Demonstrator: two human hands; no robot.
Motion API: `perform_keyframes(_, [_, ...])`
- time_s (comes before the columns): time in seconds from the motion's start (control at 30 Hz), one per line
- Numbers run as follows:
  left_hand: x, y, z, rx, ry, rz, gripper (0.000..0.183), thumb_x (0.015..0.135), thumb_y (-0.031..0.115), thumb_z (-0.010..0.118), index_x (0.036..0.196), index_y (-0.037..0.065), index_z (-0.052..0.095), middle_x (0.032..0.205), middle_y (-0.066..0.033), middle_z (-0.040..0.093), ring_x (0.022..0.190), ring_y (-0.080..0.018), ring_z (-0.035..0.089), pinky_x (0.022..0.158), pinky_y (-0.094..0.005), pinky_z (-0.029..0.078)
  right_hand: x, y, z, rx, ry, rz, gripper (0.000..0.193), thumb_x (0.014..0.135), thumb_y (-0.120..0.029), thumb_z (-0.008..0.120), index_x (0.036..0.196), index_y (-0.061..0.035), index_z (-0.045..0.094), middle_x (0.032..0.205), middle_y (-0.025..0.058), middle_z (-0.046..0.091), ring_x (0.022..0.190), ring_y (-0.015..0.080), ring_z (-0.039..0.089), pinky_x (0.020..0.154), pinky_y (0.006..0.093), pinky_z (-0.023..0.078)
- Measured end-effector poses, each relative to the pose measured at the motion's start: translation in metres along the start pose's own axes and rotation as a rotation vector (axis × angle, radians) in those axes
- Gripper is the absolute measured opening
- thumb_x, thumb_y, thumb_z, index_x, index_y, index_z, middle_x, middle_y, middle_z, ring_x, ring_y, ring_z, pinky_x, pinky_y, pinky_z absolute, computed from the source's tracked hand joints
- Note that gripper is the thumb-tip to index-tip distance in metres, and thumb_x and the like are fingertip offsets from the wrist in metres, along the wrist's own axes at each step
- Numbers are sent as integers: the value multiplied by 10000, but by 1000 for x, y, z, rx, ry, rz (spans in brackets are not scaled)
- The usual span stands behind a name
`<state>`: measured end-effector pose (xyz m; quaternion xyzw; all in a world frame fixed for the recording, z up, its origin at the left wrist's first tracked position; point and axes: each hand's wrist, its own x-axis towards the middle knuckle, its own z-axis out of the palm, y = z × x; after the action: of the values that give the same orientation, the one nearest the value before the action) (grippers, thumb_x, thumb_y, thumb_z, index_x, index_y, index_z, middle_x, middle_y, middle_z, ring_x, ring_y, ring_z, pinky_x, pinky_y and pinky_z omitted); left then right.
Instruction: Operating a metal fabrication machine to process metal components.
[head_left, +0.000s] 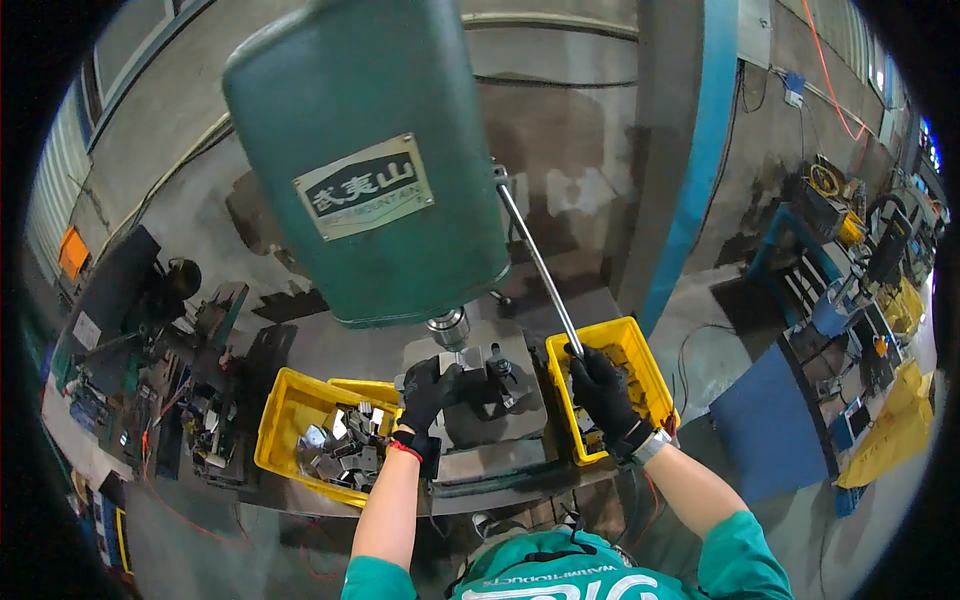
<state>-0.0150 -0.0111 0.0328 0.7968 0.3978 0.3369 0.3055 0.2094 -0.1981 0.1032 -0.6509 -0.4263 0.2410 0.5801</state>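
Observation:
A green drill press [370,170] stands before me, its metal chuck [450,328] pointing down over the work table [495,428]. My right hand [602,388], in a black glove, is closed round the lower end of the long steel feed lever [540,262]. My left hand [428,395], gloved too, is at the fixture just below the chuck. Its fingers are bent against a small metal piece [449,359], partly hidden by the glove. To the right of that hand stands a clamp with an upright bolt [500,366].
At the left, a yellow bin [275,420] holds several shiny metal parts [345,445]. Another yellow bin [652,372] with parts stands under my right hand. A grey and blue column [690,170] rises behind. Machinery [215,390] is at far left, a cluttered workbench [815,380] at right.

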Motion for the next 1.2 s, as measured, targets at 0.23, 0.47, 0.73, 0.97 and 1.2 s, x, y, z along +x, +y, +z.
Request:
perform_keyframes(0.23, [0, -2, -1, -100, -27, -73, 344, 782, 339, 603, 921, 28, 656, 867, -160, 657, 816, -299, 623, 746, -403, 466, -5, 6, -8, 177, -47, 108, 216, 906, -159, 515, 1091, -64, 572, 773, -27, 570, 622, 51, 485, 556, 206, 399])
perform_keyframes(0.47, [3, 2, -3, -72, -47, 20, 397, 784, 376, 589, 962, 25, 642, 894, -172, 655, 827, -311, 624, 746, -401, 468, -8, -3, -12, 337, -61, 152, 184, 906, -153, 513, 1067, -83, 568, 663, -65, 478, 528, 19, 418, 469, 182, 348])
perform_keyframes(0.73, [0, -16, 7, 175, 69, -59, 495, 741, 475, 609, 1049, 89, 624, 982, -145, 640, 969, -322, 566, 822, -438, 422, -23, -71, -27, 257, -93, 269, 197, 917, -143, 473, 1088, -84, 551, 608, -67, 425, 490, 15, 390, 434, 184, 343])
perform_keyframes(0.97, [1, -2, 15, 225, 253, 26, 405, 719, 422, 650, 1020, 151, 642, 870, -79, 659, 837, -275, 607, 840, -437, 390, -21, -66, -29, 290, -99, 249, 228, 924, -139, 454, 1110, -42, 543, 588, -41, 461, 449, 35, 416, 416, 189, 355])
perform_keyframes(1.2, [5, 7, 23, 271, 327, -42, 300, 720, 383, 653, 945, 184, 661, 784, -64, 649, 763, -252, 611, 779, -398, 391, -19, -59, -25, 235, -77, 236, 250, 928, -135, 442, 1126, -14, 537, 578, -42, 456, 436, 33, 414, 408, 183, 349])
